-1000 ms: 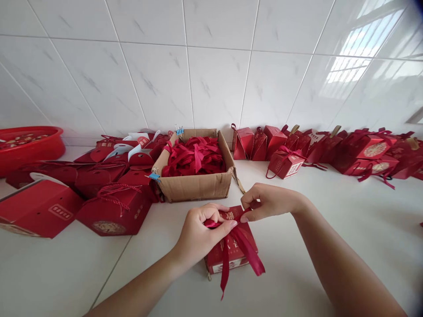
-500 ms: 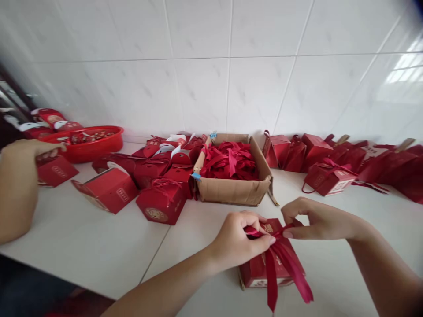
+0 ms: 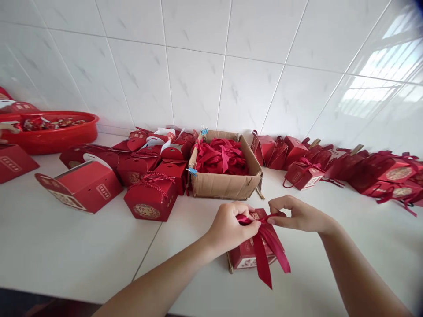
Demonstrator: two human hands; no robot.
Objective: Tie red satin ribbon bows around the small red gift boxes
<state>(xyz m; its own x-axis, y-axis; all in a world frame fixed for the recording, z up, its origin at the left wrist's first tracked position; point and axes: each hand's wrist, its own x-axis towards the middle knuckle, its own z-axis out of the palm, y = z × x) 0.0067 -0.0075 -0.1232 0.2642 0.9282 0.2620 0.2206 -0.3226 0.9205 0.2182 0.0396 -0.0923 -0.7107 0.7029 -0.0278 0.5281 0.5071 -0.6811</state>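
A red gift box (image 3: 243,252) with gold and white print stands on the white counter in front of me. Across its top runs a red ribbon (image 3: 263,259), whose two loose tails hang over the near side. My left hand (image 3: 233,228) pinches the ribbon at the left of the knot, thumb and fingers closed. At the right, my right hand (image 3: 292,213) grips another part of the ribbon between thumb and index finger. The knot itself is partly hidden by my left thumb.
Behind the gift box stands a cardboard box (image 3: 228,186) full of red ribbons. Several red boxes (image 3: 153,200) crowd the left; finished-looking ribboned boxes (image 3: 306,175) line the right by the tiled wall. Another person's hand (image 3: 8,128) reaches at a red basin (image 3: 66,137) of wrapped sweets.
My view has turned to the right, so most of the other person's arm has left the picture. Both my hands keep their hold on the ribbon, with little visible movement.
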